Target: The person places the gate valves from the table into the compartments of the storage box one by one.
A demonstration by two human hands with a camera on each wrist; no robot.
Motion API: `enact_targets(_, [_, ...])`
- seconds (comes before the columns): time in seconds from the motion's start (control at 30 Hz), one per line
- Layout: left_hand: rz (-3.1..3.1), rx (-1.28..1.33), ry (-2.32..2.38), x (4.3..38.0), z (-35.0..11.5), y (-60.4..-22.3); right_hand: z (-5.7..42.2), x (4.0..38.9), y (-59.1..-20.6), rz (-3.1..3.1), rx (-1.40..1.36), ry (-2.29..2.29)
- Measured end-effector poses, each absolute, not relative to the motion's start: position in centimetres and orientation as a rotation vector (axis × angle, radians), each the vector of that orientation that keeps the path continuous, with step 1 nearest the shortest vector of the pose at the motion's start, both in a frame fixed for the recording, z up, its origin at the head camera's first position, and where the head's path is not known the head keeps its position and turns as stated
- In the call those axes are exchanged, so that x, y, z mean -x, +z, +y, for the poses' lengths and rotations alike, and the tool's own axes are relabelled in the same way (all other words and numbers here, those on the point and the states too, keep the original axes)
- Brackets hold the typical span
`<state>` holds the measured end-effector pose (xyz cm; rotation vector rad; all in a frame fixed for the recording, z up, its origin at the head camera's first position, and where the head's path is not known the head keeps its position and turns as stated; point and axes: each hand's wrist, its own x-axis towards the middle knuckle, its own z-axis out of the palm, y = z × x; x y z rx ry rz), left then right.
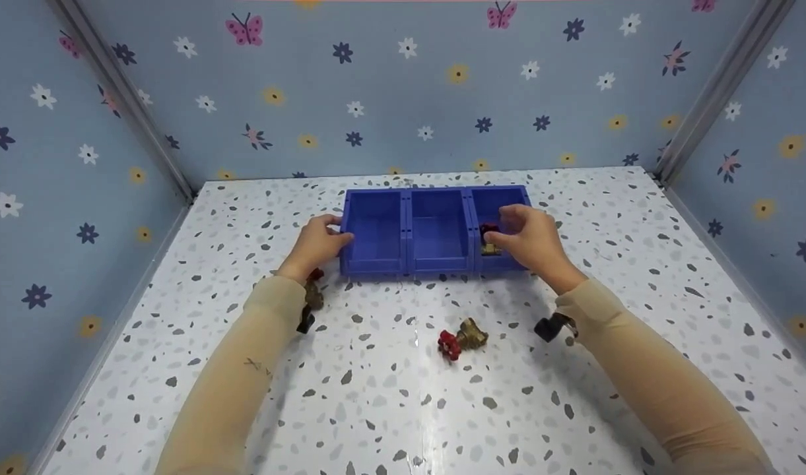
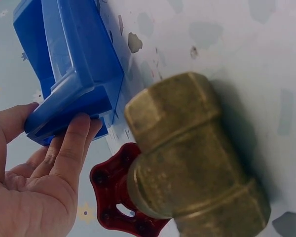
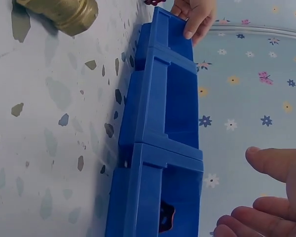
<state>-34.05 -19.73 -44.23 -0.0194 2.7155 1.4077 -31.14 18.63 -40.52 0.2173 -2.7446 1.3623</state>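
Note:
Three blue bins [image 1: 376, 266] stand joined in a row. My left hand [image 1: 315, 245] grips the left bin's side wall, thumb over the rim and fingers against the outside, as the left wrist view shows. Over the right bin is my right hand [image 1: 535, 243], its thumb and fingers spread apart with nothing between them in the right wrist view. A brass valve with a red handwheel [image 3: 166, 217] lies inside that bin, partly hidden by the hand and the wall. The middle and left bins hold nothing.
One brass valve [image 1: 470, 335] with a red handwheel lies on the speckled table in front of the bins. Another valve [image 2: 187, 138] lies beside my left wrist, partly covered by the sleeve in the head view. Flowered walls enclose the table at the back and sides.

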Motion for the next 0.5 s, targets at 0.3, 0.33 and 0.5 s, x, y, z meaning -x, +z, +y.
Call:
enact_targets(0.3, [2.728,0.017,1.378,34.1,-19.8,-44.4,18.8,30.3,-39.9,-2.768,-0.389,1.358])
enact_targets(0.33, [2.731,0.013,1.376,34.1,-19.8,-44.4,18.8,30.2,-39.9,-2.767,-0.410,1.359])
enact_targets(0.5, [2.741,0.003,1.360,34.1,-19.8,-44.2,18.9,29.9,-39.8,-2.762,-0.490,1.369])
